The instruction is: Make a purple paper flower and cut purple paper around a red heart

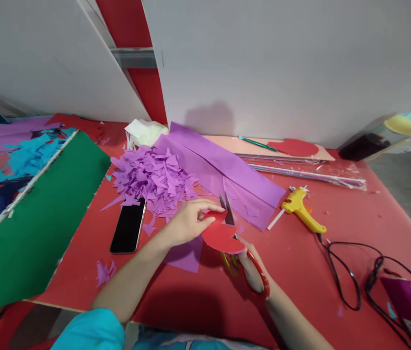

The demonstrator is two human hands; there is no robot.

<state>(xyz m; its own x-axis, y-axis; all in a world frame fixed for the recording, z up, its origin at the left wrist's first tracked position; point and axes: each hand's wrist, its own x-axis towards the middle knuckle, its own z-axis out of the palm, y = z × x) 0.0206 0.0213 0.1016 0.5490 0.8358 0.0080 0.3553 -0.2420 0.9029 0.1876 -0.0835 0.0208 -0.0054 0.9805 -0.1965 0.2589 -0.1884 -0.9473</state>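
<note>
Between finger and thumb, my left hand [190,221] pinches a red paper piece [220,238] with rounded lobes. My right hand [252,270] is wrapped round the handles of a pair of scissors [261,278], one handle red and the other yellow. The slightly parted blade tips point away from me, and the paper lies across the scissors, hiding part of them. Below the hands, a purple sheet [187,255] lies on the red table [176,301]. Left of my left hand is a heap of purple paper scraps [152,180], beside a black-screened phone [128,227].
Purple sheets [227,170] lie behind my hands. To the right are a yellow glue gun [303,209] with a trailing black cord [351,248] and a dark-filled container [369,143] with a yellow top. A green board [52,218] covers the left side. A white panel [293,63] stands behind.
</note>
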